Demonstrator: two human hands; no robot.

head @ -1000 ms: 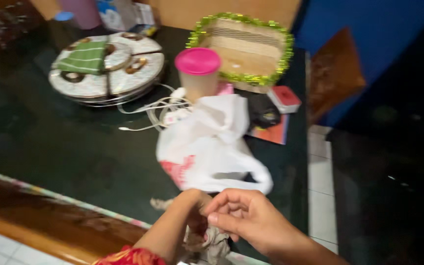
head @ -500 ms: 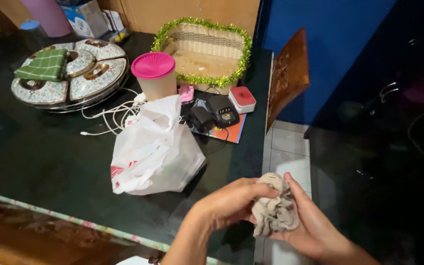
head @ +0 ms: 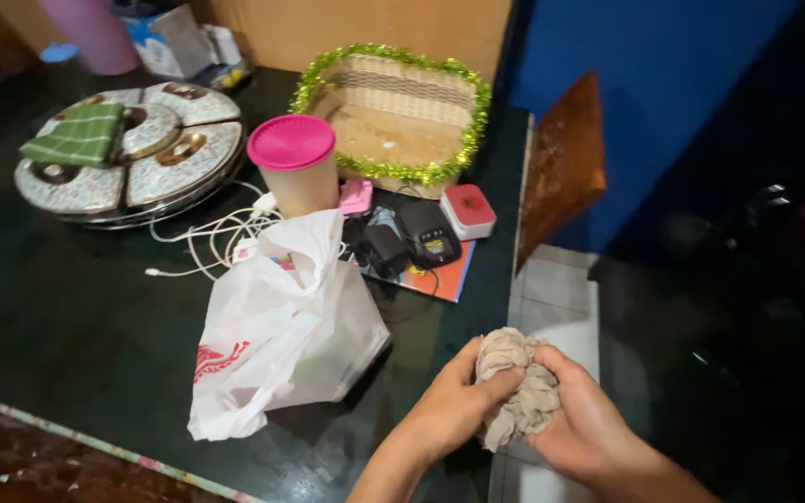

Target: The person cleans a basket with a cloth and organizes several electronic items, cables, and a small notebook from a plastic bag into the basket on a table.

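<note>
**A:** What fills your view, biggest first?

**B:** I see the dark table (head: 67, 307) across the left half. On it, at about eleven o'clock from the hands, lies a white plastic bag (head: 281, 326), slumped, with a red print. Farther off at twelve o'clock sits a wicker basket (head: 393, 107) edged in green tinsel, and at ten o'clock a round sectioned tray (head: 142, 158) with a green checked cloth (head: 76, 135) on it.

**A:** Smaller things?

**B:** A beige canister with a pink lid (head: 293, 158) stands just before the basket, white cables (head: 207, 233) beside it.

**A:** And the hands?

**B:** Low, at six o'clock in my view, off the table's right edge. My left hand (head: 449, 410) and right hand (head: 579, 419) both have fingers curled tight around a crumpled grey-beige rag (head: 514, 387), pressed between them.
</note>
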